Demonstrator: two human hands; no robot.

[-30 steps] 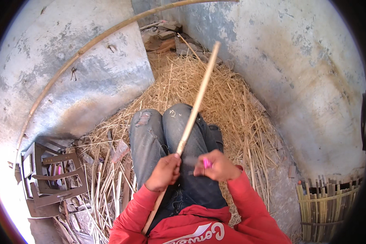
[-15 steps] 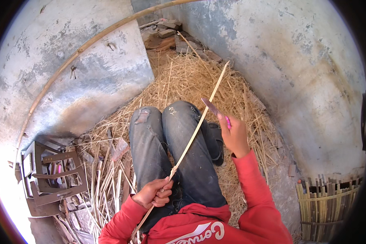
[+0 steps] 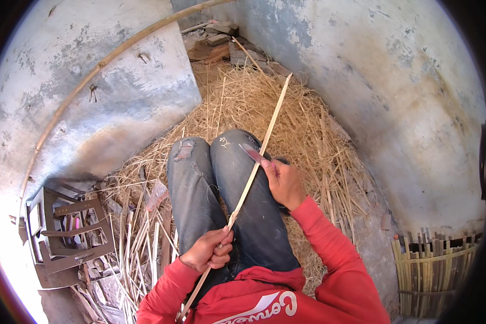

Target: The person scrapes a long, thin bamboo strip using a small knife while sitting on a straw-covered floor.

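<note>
A long pale bamboo strip [image 3: 274, 116] slants across my lap, its pointed end up beyond my right knee. My left hand [image 3: 207, 249] is closed round its lower part, just below a rough, frayed knot. In my right hand [image 3: 284, 182] is a knife [image 3: 251, 152] with a pink handle, mostly covered by the fingers. The blade lies across the strip near my knee and points to the upper left. My right thumb rests close to the strip; whether it presses on it I cannot tell.
Shavings [image 3: 248, 102] cover the floor around my legs. Many split strips [image 3: 127, 254] lie at my left beside a dark slatted frame [image 3: 78, 232]. A bamboo fence-like panel [image 3: 432, 272] stands at lower right. Stained walls [image 3: 372, 86] rise on both sides, and a long curved pole [image 3: 100, 65] leans left.
My right hand has brought the knife down and left along the strip, toward my left hand. The left hand keeps its grip and has shifted slightly.
</note>
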